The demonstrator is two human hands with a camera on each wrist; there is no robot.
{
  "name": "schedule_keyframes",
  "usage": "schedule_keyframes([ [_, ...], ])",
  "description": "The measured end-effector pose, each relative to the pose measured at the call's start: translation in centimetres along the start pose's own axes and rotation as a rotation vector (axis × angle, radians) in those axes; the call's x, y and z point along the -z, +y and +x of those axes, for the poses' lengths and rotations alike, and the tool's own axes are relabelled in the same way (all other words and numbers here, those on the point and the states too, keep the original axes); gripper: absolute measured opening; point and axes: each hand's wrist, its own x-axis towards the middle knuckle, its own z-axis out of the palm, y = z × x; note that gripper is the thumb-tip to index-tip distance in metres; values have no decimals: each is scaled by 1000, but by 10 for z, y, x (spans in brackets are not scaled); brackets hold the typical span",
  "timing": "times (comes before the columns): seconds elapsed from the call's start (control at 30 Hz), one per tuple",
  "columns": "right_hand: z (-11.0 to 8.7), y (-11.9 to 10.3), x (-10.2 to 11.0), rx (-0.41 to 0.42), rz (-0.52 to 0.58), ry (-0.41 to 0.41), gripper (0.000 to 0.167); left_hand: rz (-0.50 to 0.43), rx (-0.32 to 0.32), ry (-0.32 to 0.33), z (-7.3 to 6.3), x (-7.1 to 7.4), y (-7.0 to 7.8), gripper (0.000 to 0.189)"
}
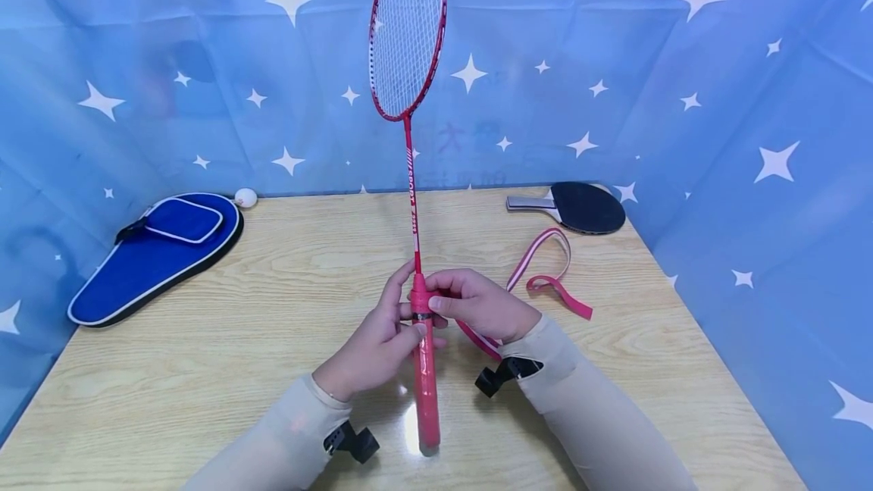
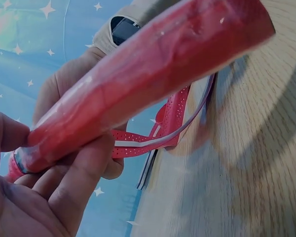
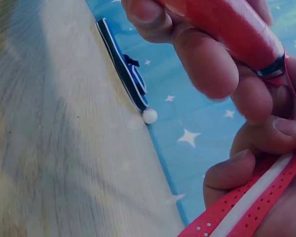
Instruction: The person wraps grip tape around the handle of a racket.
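A red badminton racket (image 1: 412,195) stands with its strung head up and its handle (image 1: 426,392) toward me. My left hand (image 1: 371,351) grips the handle near its upper end, thumb on the near side and fingers behind. Just above, my right hand (image 1: 487,305) pinches a perforated red overgrip tape (image 3: 266,197) with a white centre stripe against the handle's top. From that hand the tape's loose length curls over the table on the right. A dark band (image 1: 423,316) circles the handle between the two hands, and a glossy clear film covers the part below it.
At the back left lies a blue paddle case (image 1: 102,286) with a white ball (image 1: 245,198) beside it. A black table tennis paddle (image 1: 588,207) rests at the back right of the wooden table (image 1: 273,400). A blue star-patterned curtain (image 1: 204,59) hangs behind.
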Motion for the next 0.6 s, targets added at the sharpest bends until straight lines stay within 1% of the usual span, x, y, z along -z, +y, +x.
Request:
schedule_keyframes([
  [0.1, 1, 0, -1, 11, -18, 13, 22, -5, 10, 5, 0, 0, 1, 88],
  [0.2, 1, -1, -3, 35, -8, 20, 18, 46, 11, 40, -1, 0, 2, 87],
  [0.27, 1, -1, -4, 55, 13, 19, 16, 107, 24, 81, -2, 0, 4, 87],
  [0.33, 2, -1, -6, 63, 34, 17, 15, 192, 42, 127, -2, -1, 5, 90],
  [0.47, 3, -1, -8, 39, 40, 37, 15, 315, 68, 183, -2, -2, 6, 96],
  [0.53, 3, 0, -8, 23, 33, 52, 15, 327, 74, 196, -2, -3, 7, 96],
  [0.6, 3, 0, -8, 11, 23, 62, 16, 319, 80, 203, -2, -3, 7, 95],
])
